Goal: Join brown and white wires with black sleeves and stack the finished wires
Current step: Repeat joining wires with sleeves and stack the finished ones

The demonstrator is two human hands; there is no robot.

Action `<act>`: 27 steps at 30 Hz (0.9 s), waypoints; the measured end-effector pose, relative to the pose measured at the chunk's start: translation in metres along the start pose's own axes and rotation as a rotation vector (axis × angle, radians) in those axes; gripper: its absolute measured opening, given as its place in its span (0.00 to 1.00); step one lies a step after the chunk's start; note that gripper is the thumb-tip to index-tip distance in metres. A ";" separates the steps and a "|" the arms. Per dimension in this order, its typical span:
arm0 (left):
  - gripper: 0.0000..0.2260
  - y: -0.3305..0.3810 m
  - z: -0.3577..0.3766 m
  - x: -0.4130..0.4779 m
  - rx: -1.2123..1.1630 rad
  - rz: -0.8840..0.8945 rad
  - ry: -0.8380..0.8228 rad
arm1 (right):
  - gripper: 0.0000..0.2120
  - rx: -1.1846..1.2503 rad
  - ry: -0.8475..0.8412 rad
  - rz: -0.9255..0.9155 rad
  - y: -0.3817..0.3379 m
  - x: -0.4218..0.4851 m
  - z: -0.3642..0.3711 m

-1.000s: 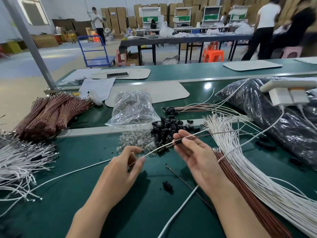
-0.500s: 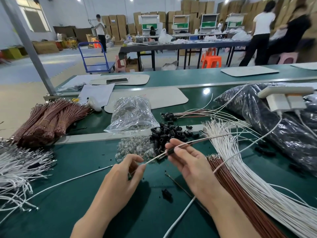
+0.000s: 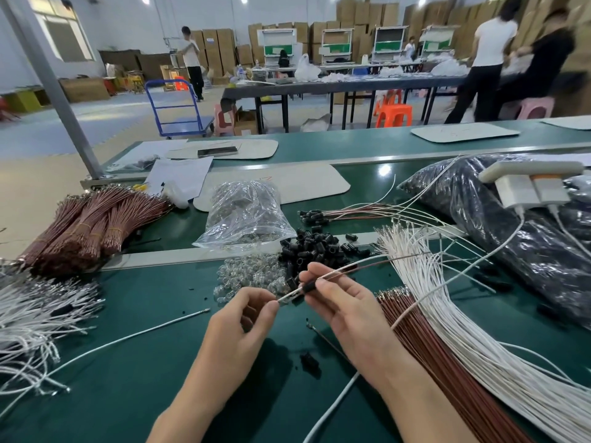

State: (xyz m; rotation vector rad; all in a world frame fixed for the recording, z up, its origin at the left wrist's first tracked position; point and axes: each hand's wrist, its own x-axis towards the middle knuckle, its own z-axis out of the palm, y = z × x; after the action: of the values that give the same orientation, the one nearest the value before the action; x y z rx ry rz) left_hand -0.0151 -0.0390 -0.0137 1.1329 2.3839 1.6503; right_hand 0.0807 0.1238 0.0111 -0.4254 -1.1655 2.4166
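You're mid-join: your right hand [image 3: 345, 311] pinches a black sleeve [image 3: 308, 287] threaded on the brown wire [image 3: 406, 256] and white wire [image 3: 361, 263], which trail off beyond it to the right. Your left hand [image 3: 243, 318] pinches the wire tips just left of the sleeve. Next, probably: seat the sleeve over the tips, then add it to the finished wires [image 3: 351, 212] past the loose sleeve pile [image 3: 313, 249].

Blue trolley [image 3: 184, 124], orange stool [image 3: 394, 114], stacked cardboard boxes [image 3: 355, 14]

Green table [image 3: 128, 410]; black sleeves [image 3: 315, 247]; brown wires [image 3: 441, 366]; white wires [image 3: 425, 282]; blue trolley [image 3: 182, 124]; orange stool [image 3: 393, 115]
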 end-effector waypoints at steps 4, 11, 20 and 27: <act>0.03 0.001 0.000 0.001 -0.004 -0.036 0.009 | 0.12 0.045 0.030 0.003 -0.003 0.001 -0.004; 0.07 0.004 -0.001 0.000 -0.062 -0.067 0.011 | 0.12 0.027 -0.002 0.016 0.002 0.000 0.000; 0.10 0.007 0.003 -0.002 -0.059 -0.038 -0.037 | 0.12 -0.042 -0.081 0.027 0.011 -0.002 0.005; 0.07 0.009 0.003 -0.001 -0.047 -0.059 -0.033 | 0.13 -0.068 -0.124 0.019 0.014 -0.005 0.009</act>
State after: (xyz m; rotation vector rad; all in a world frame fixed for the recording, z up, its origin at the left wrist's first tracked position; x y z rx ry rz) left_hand -0.0083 -0.0355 -0.0084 1.0639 2.3218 1.6476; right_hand 0.0775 0.1076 0.0052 -0.3126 -1.3046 2.4556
